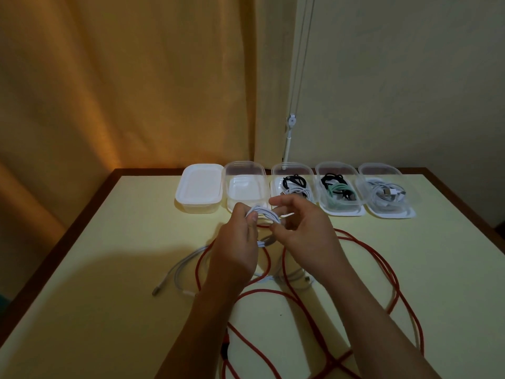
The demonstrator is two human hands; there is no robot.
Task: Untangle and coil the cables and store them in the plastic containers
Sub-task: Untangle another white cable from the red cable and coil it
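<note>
1. White cable coil (263, 213) is held above the table (109, 269), just in front of the empty clear container (246, 187).
2. Left hand (236, 247) has its fingers curled round the coil's left side; right hand (303, 231) pinches its right end between thumb and fingers.
3. Red cable (382, 263) lies in loose loops on the table under both arms, crossing another white cable (180, 269).
4. Three containers (338, 187) further right hold coiled cables; a lidded white container (199, 187) stands leftmost.

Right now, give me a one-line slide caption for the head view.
Both hands, left and right, coil a white cable above a loose red cable, containers behind.
</note>
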